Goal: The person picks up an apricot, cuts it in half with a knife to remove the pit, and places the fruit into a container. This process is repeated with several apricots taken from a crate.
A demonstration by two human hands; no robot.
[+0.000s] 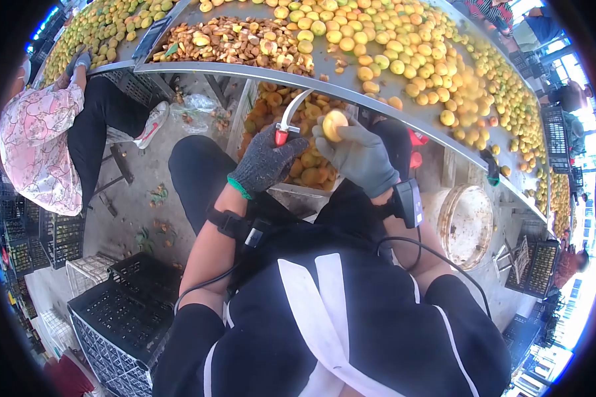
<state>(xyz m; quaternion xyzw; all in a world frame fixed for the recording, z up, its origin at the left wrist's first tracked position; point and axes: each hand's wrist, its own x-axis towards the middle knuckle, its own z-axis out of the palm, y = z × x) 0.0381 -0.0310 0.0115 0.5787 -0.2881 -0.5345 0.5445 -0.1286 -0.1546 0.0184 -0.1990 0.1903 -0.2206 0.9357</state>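
Note:
My left hand, in a dark grey knit glove with a green cuff, is closed round the red handle of a curved-blade tool. Its pale metal strip arcs up and right toward the table edge. In my right hand, gloved in lighter grey, an apricot is pinched between thumb and fingers. A small gap separates tool and fruit. Beneath both hands, between my knees, a crate holds many orange apricot pieces. The cut side of the held apricot cannot be made out.
A metal-edged table curves across the front, bearing whole apricots and a heap of brown pits and scraps. Left sits another person in a pink patterned top. A black crate stands lower left, a stained white bucket right.

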